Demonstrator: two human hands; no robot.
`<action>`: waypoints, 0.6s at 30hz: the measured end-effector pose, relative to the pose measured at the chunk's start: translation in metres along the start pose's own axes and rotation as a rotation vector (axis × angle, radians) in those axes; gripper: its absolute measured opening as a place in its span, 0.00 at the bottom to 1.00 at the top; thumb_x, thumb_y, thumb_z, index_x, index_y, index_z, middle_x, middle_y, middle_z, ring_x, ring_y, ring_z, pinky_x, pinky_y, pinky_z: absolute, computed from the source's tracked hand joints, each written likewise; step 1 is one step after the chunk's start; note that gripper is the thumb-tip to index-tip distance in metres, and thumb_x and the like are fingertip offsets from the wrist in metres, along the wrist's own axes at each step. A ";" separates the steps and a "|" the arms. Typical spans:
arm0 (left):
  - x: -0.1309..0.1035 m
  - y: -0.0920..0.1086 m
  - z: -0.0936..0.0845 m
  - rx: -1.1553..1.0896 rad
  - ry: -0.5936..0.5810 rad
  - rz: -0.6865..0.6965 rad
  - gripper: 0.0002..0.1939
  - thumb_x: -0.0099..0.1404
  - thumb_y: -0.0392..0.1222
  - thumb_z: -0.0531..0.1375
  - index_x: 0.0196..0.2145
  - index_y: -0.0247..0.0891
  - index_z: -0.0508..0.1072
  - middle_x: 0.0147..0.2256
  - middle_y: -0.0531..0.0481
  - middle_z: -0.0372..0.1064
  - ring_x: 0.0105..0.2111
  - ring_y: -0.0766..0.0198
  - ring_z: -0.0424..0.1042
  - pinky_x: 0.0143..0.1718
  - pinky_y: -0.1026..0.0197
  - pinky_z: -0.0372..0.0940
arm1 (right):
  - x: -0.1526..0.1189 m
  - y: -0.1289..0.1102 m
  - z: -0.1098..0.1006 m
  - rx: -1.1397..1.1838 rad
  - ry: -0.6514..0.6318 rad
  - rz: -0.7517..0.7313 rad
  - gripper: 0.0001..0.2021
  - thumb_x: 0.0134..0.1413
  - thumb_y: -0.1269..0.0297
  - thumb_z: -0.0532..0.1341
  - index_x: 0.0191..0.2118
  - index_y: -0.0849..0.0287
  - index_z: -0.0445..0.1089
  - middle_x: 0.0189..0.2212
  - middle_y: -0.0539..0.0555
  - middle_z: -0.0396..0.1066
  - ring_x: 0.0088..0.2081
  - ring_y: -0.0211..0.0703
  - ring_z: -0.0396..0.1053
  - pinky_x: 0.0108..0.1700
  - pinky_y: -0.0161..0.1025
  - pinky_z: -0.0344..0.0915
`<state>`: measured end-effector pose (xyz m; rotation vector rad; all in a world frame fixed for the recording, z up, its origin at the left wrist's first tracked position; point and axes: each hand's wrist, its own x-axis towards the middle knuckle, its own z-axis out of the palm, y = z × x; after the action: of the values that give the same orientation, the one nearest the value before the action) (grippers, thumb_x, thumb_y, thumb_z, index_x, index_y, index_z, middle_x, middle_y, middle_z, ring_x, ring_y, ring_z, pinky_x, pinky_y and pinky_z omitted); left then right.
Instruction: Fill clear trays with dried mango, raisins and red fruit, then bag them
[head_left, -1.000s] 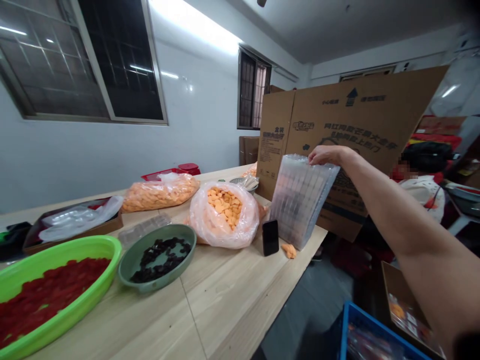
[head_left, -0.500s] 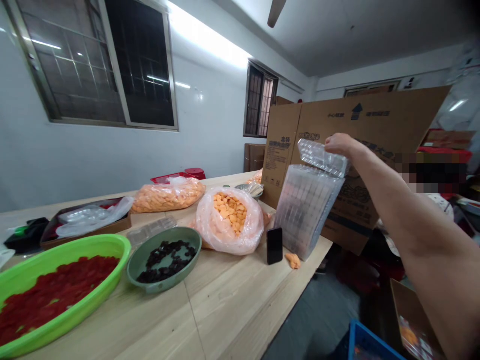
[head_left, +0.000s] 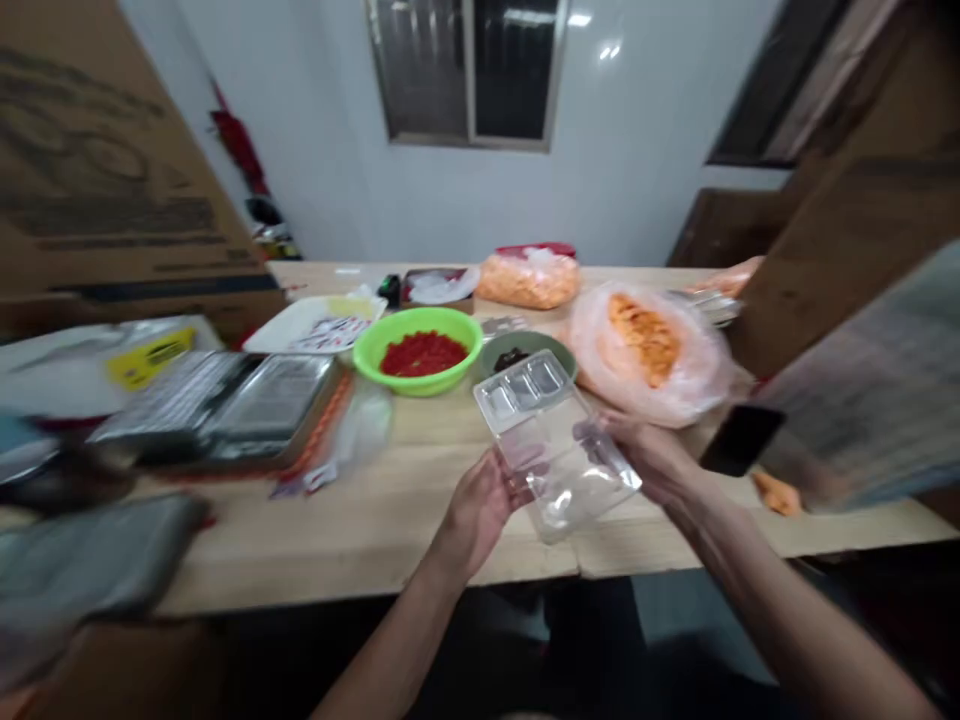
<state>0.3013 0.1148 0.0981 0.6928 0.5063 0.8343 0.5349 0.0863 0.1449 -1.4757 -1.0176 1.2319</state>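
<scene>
Both hands hold one clear plastic compartment tray (head_left: 551,440) above the front edge of the wooden table (head_left: 390,520). My left hand (head_left: 480,505) grips its near left side and my right hand (head_left: 649,455) grips its right side. The tray is tilted, with small compartments at its far end. Just beyond it stand a dark green bowl of black pieces (head_left: 517,352) and a bright green bowl of red pieces (head_left: 418,350). An open pink bag of orange pieces (head_left: 649,350) lies to the right.
A stack of clear trays (head_left: 862,385) leans at the right by a black phone (head_left: 739,440). Metal trays (head_left: 225,400) and a white tray (head_left: 315,322) lie left. A second bag of orange pieces (head_left: 529,280) is at the back. Large cardboard boxes (head_left: 112,180) flank the table.
My right hand lifted one clear tray off the leaning stack and brought it in front of me. My left hand came up and took hold of it. The view swung left and down.
</scene>
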 end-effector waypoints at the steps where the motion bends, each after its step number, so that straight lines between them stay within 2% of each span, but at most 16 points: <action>1: -0.003 -0.001 -0.003 -0.009 0.089 0.036 0.32 0.57 0.59 0.70 0.53 0.37 0.73 0.53 0.34 0.73 0.52 0.44 0.75 0.49 0.48 0.70 | 0.001 0.029 0.023 -0.007 -0.047 0.029 0.17 0.58 0.52 0.60 0.41 0.62 0.75 0.35 0.61 0.76 0.34 0.51 0.74 0.38 0.49 0.73; 3: -0.010 -0.006 -0.016 0.045 0.291 0.118 0.25 0.59 0.53 0.70 0.49 0.38 0.72 0.48 0.39 0.76 0.45 0.51 0.77 0.46 0.53 0.71 | 0.002 0.070 0.057 -0.123 -0.013 -0.018 0.23 0.62 0.47 0.56 0.51 0.60 0.73 0.44 0.62 0.76 0.44 0.55 0.74 0.48 0.55 0.72; 5: -0.016 -0.011 -0.028 0.126 0.424 0.162 0.24 0.58 0.51 0.71 0.46 0.38 0.70 0.45 0.42 0.77 0.41 0.55 0.78 0.45 0.55 0.70 | 0.003 0.090 0.080 -0.259 0.052 -0.157 0.28 0.66 0.44 0.52 0.64 0.55 0.63 0.59 0.63 0.67 0.59 0.57 0.66 0.60 0.60 0.64; 7: -0.019 -0.017 -0.033 0.168 0.457 0.169 0.24 0.59 0.53 0.71 0.45 0.39 0.69 0.46 0.42 0.77 0.42 0.57 0.78 0.47 0.55 0.70 | 0.004 0.097 0.098 -0.376 0.007 -0.278 0.34 0.67 0.43 0.52 0.73 0.49 0.48 0.72 0.60 0.47 0.71 0.56 0.47 0.68 0.63 0.51; 9: -0.019 -0.022 -0.029 0.182 0.452 0.193 0.23 0.63 0.58 0.67 0.47 0.40 0.71 0.49 0.42 0.75 0.48 0.56 0.76 0.51 0.56 0.68 | 0.003 0.097 0.114 -0.466 -0.108 -0.335 0.39 0.67 0.43 0.52 0.75 0.45 0.35 0.75 0.56 0.28 0.75 0.54 0.28 0.71 0.64 0.39; 11: -0.018 -0.024 -0.019 0.169 0.445 0.241 0.22 0.68 0.61 0.61 0.48 0.41 0.73 0.52 0.43 0.74 0.53 0.57 0.73 0.55 0.58 0.65 | 0.001 0.095 0.127 -0.505 -0.178 -0.339 0.41 0.68 0.43 0.51 0.75 0.45 0.27 0.75 0.54 0.19 0.74 0.52 0.19 0.71 0.65 0.33; 14: -0.017 -0.022 -0.007 0.066 0.451 0.285 0.18 0.69 0.57 0.60 0.48 0.42 0.74 0.50 0.47 0.75 0.52 0.59 0.73 0.55 0.59 0.64 | 0.001 0.095 0.137 -0.438 -0.234 -0.314 0.40 0.70 0.43 0.48 0.75 0.46 0.22 0.75 0.53 0.18 0.74 0.48 0.15 0.72 0.64 0.29; 16: -0.017 -0.019 -0.006 -0.035 0.451 0.266 0.16 0.65 0.53 0.66 0.45 0.42 0.74 0.46 0.50 0.76 0.47 0.61 0.74 0.52 0.61 0.65 | 0.002 0.097 0.140 -0.349 -0.257 -0.307 0.41 0.69 0.42 0.49 0.75 0.48 0.24 0.75 0.52 0.19 0.74 0.47 0.17 0.73 0.60 0.29; 18: -0.017 -0.016 -0.009 -0.128 0.448 0.232 0.17 0.59 0.48 0.71 0.43 0.42 0.76 0.42 0.52 0.76 0.42 0.64 0.74 0.48 0.63 0.65 | 0.002 0.100 0.141 -0.231 -0.254 -0.295 0.44 0.66 0.39 0.51 0.75 0.49 0.27 0.75 0.52 0.24 0.75 0.47 0.23 0.73 0.57 0.32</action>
<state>0.2936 0.0966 0.0833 0.4486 0.7757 1.2405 0.3990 0.0859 0.0380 -1.3000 -1.5329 1.1332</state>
